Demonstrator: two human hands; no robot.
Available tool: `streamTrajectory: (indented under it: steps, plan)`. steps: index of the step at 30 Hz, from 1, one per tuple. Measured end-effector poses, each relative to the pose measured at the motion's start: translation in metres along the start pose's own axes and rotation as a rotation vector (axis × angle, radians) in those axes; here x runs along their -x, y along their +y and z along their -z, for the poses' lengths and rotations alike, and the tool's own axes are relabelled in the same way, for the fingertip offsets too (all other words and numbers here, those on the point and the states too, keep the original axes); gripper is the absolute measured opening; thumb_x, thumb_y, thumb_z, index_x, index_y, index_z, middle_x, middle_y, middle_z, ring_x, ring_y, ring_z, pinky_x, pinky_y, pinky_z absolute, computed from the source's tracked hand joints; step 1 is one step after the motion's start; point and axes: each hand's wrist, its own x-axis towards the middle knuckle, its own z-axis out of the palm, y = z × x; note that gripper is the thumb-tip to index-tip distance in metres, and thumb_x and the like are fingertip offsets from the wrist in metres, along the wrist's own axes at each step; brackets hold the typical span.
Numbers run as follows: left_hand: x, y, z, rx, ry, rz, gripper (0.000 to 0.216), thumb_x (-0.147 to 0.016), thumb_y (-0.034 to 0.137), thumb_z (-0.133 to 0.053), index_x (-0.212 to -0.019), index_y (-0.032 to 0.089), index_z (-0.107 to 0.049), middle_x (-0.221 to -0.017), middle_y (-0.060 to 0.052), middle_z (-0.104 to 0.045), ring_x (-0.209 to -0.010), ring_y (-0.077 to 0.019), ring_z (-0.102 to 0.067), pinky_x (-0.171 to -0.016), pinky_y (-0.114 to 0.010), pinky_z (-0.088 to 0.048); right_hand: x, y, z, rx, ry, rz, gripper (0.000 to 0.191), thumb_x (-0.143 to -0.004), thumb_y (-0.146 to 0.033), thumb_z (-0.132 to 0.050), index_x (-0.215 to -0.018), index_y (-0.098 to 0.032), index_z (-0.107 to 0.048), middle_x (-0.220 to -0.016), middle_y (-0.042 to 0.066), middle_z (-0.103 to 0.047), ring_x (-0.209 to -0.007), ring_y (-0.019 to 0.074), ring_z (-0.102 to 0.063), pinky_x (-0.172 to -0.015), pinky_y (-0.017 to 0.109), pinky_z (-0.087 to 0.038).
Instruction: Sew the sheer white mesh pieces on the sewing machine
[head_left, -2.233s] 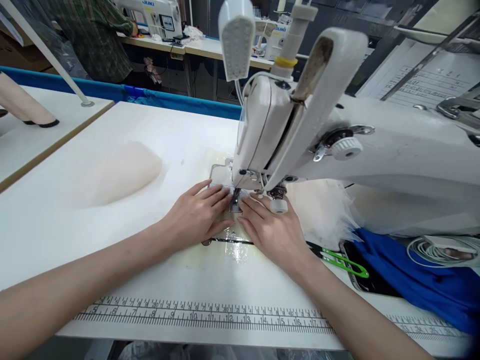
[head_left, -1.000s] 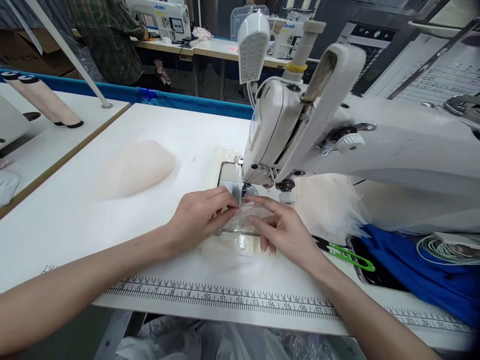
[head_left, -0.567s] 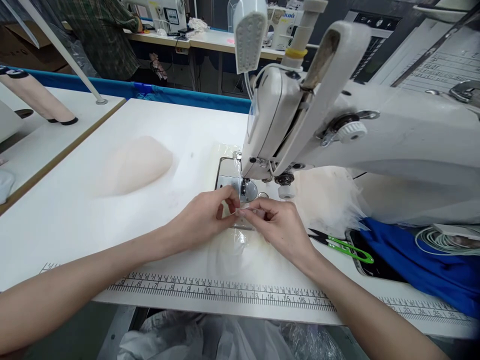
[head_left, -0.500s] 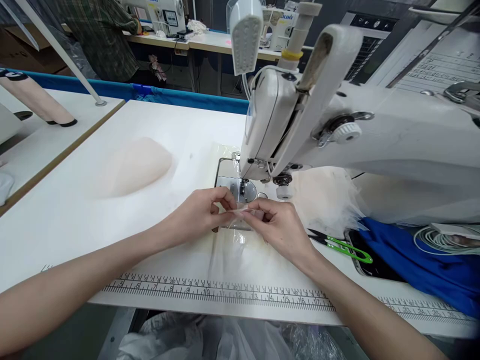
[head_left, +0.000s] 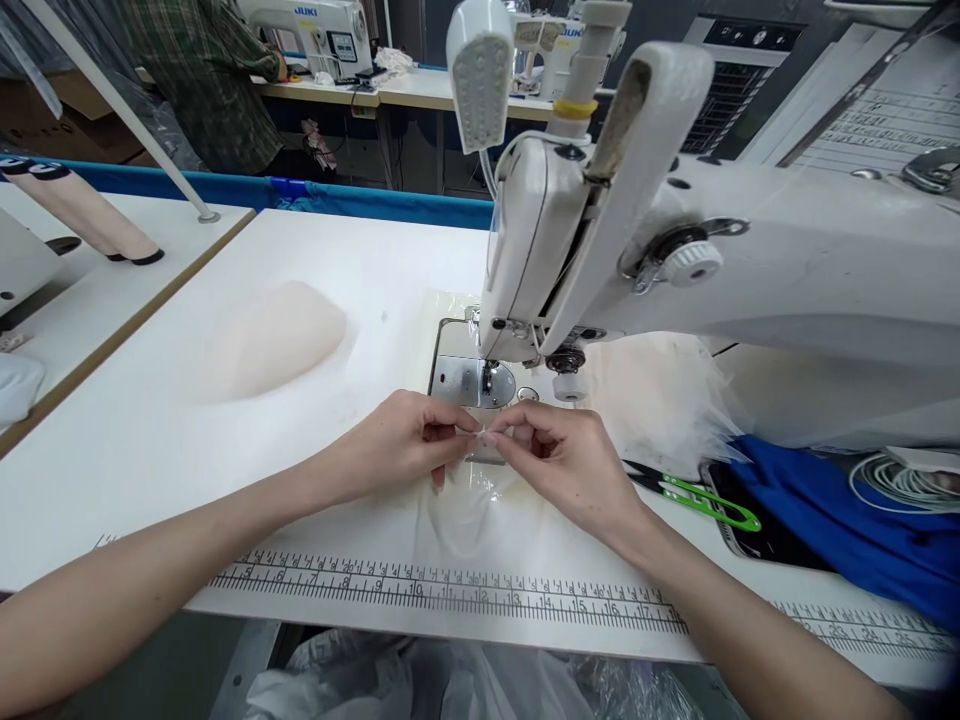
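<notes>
My left hand (head_left: 420, 437) and my right hand (head_left: 559, 447) meet just in front of the needle plate (head_left: 469, 380) of a white sewing machine (head_left: 795, 260). Both pinch the edge of a thin, sheer whitish fabric (head_left: 457, 515), fingertips almost touching. The fabric hangs down toward me over the table and is hard to tell from the white top. Above and behind the fingers is the presser foot (head_left: 488, 378), apart from them. A sheer beige fabric piece (head_left: 289, 335) lies flat to the left.
Right of my right hand lie green-handled thread snips (head_left: 712, 500), a dark phone (head_left: 750, 525) and blue cloth (head_left: 862, 540). A stack of sheer fabric (head_left: 652, 395) sits under the machine arm. A printed ruler (head_left: 450, 595) runs along the front edge. Across the aisle, a person in a plaid shirt (head_left: 202, 80) works.
Both hands have drawn slightly toward me, away from the presser foot, with the fabric edge still pinched. My fingertips are closer together. The view has shifted a little.
</notes>
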Motion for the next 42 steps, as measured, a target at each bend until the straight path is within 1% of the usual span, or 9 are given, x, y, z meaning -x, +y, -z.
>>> streamTrajectory:
  steps: [7,15,19,26,28,33,36,39,42]
  plan:
    - [0.005,-0.001,-0.008,-0.342,0.346,-0.337,0.014,-0.090,0.022,-0.058,-0.089,0.019,-0.072,-0.070,0.001,-0.071,-0.053,-0.0083,-0.062,-0.053,-0.018,-0.050,0.004,0.002,0.000,0.065,0.031,0.057,0.012,-0.088,-0.027,-0.059,-0.096,-0.020,-0.063,-0.053,-0.008,-0.044,-0.045,0.0081,-0.042,-0.048,0.021,-0.037]
    - [0.005,-0.006,-0.010,-0.468,0.409,-0.494,0.016,-0.093,0.019,-0.056,-0.101,0.019,-0.069,-0.075,0.001,-0.072,-0.058,-0.0079,-0.064,-0.054,-0.017,-0.050,0.007,0.005,0.000,0.124,-0.034,0.187,0.013,-0.092,-0.022,-0.050,-0.102,-0.021,-0.058,-0.053,-0.010,-0.037,-0.043,0.0068,-0.037,-0.047,0.019,-0.036]
    - [0.006,-0.006,-0.011,-0.453,0.433,-0.515,0.010,-0.091,0.016,-0.058,-0.095,0.019,-0.068,-0.078,0.002,-0.073,-0.057,-0.0066,-0.064,-0.053,-0.015,-0.049,0.008,0.007,-0.001,0.139,-0.054,0.186,0.010,-0.093,-0.023,-0.049,-0.101,-0.022,-0.056,-0.053,-0.010,-0.037,-0.043,0.0071,-0.036,-0.047,0.019,-0.036]
    - [0.007,-0.006,-0.012,-0.480,0.446,-0.492,0.011,-0.092,0.020,-0.057,-0.083,0.019,-0.064,-0.066,0.005,-0.068,-0.050,-0.0052,-0.058,-0.047,-0.015,-0.041,0.007,0.006,0.002,0.188,-0.062,0.223,0.018,-0.094,-0.023,-0.047,-0.104,-0.021,-0.061,-0.052,-0.008,-0.042,-0.045,0.0083,-0.038,-0.048,0.021,-0.033]
    - [0.009,-0.003,-0.011,-0.484,0.419,-0.412,0.014,-0.091,0.024,-0.058,-0.080,0.019,-0.065,-0.065,0.005,-0.068,-0.051,-0.0063,-0.057,-0.048,-0.017,-0.040,0.006,0.003,0.006,0.167,-0.063,0.210,0.019,-0.095,-0.025,-0.046,-0.099,-0.021,-0.065,-0.055,-0.006,-0.048,-0.048,0.0088,-0.041,-0.049,0.022,-0.034]
    - [0.007,0.003,-0.013,-0.329,0.189,-0.104,0.020,-0.088,0.031,-0.061,-0.072,0.021,-0.067,-0.058,0.006,-0.064,-0.049,-0.0085,-0.055,-0.047,-0.019,-0.039,0.004,-0.007,0.018,0.092,-0.198,0.005,0.022,-0.094,-0.029,-0.050,-0.083,-0.021,-0.067,-0.059,-0.004,-0.057,-0.048,0.0088,-0.044,-0.047,0.022,-0.033]
    - [0.000,-0.003,-0.020,-0.489,0.258,-0.147,0.016,-0.085,0.024,-0.061,-0.070,0.021,-0.066,-0.057,0.005,-0.061,-0.049,-0.0098,-0.051,-0.048,-0.021,-0.034,0.001,-0.005,0.014,0.252,-0.164,-0.024,0.022,-0.092,-0.024,-0.051,-0.078,-0.021,-0.067,-0.059,-0.003,-0.060,-0.048,0.0092,-0.046,-0.047,0.022,-0.033]
    - [-0.006,-0.011,-0.025,-0.701,0.364,-0.220,0.001,-0.082,0.020,-0.065,-0.083,0.020,-0.064,-0.065,0.004,-0.061,-0.057,-0.0124,-0.053,-0.058,-0.026,-0.038,-0.003,0.002,0.005,0.483,-0.067,0.025,0.020,-0.089,-0.018,-0.050,-0.083,-0.020,-0.069,-0.057,-0.003,-0.061,-0.048,0.0104,-0.050,-0.049,0.023,-0.031]
    - [-0.007,-0.015,-0.026,-0.841,0.421,-0.340,0.014,-0.086,0.022,-0.063,-0.100,0.019,-0.061,-0.084,0.000,-0.066,-0.076,-0.0168,-0.059,-0.071,-0.032,-0.040,-0.006,0.009,-0.002,0.579,-0.024,0.062,0.019,-0.089,-0.015,-0.050,-0.082,-0.020,-0.068,-0.060,-0.002,-0.063,-0.051,0.0111,-0.054,-0.050,0.023,-0.029]
